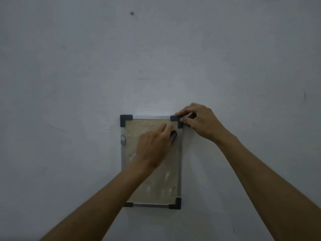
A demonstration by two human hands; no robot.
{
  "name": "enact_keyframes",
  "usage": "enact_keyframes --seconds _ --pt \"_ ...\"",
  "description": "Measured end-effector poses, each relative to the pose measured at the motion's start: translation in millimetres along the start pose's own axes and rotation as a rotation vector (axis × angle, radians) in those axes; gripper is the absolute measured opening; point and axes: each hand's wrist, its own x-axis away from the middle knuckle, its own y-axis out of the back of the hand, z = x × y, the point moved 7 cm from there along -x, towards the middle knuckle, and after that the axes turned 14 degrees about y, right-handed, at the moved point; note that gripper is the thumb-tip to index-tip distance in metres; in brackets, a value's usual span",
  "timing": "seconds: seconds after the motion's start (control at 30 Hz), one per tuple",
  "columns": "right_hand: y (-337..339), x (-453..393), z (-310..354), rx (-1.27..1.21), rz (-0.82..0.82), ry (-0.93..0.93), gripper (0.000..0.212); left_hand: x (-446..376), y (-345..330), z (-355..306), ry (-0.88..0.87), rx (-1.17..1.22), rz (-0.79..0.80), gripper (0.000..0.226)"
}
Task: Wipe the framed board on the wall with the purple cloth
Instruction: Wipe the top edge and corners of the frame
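A small framed board [156, 186] hangs on the wall, with a tan surface, a silver frame and dark corner caps. My left hand [152, 146] presses the purple cloth [173, 135] against the upper part of the board; most of the cloth is hidden under my palm, with a bit showing at the fingertips and another at the wrist side. My right hand [199, 121] pinches the board's top right corner cap [174, 118] between thumb and fingers. Pale smudges mark the lower part of the board.
The wall [86, 84] around the board is plain pale grey. A small screw or nail [132, 13] sticks out high above the board. A metal clip [123, 140] sits on the frame's left edge.
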Motion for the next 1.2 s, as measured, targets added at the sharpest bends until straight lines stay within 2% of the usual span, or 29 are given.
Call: enact_keyframes --seconds 0.17,0.3,0.37,0.57,0.77,0.87,1.07,1.2 --pt "-4.4 -4.0 5.1 0.071 0.005 0.015 0.017 -18.3 29.9 39.7 0.235 -0.035 -0.165 0.025" --pt "-5.9 -6.2 9.9 0.144 0.006 -0.011 0.011 -2.9 40.8 86.5 0.489 0.050 -0.226 0.025" --pt "-7.3 -5.6 13.1 0.185 -0.003 -0.015 0.015 7.3 43.9 101.9 0.536 0.054 -0.232 0.025" --pt "-10.9 -7.2 23.8 0.324 -0.018 -0.018 0.025 27.0 45.8 115.7 0.563 -0.034 -0.146 0.026" --pt "-15.5 -9.5 35.9 0.384 0.022 0.077 0.024 33.9 38.8 118.1 0.423 -0.064 -0.012 0.025" --pt "-18.4 -7.7 37.2 0.349 0.028 0.090 0.022 25.8 44.2 120.2 0.373 -0.009 -0.031 0.025" --pt "-19.2 -5.7 39.9 0.430 0.020 0.112 0.022 -2.2 52.6 120.4 0.338 0.034 -0.203 0.024" --pt "-17.9 -6.1 39.2 0.480 -0.005 0.132 0.022 21.3 39.3 119.9 0.275 0.022 -0.177 0.023"
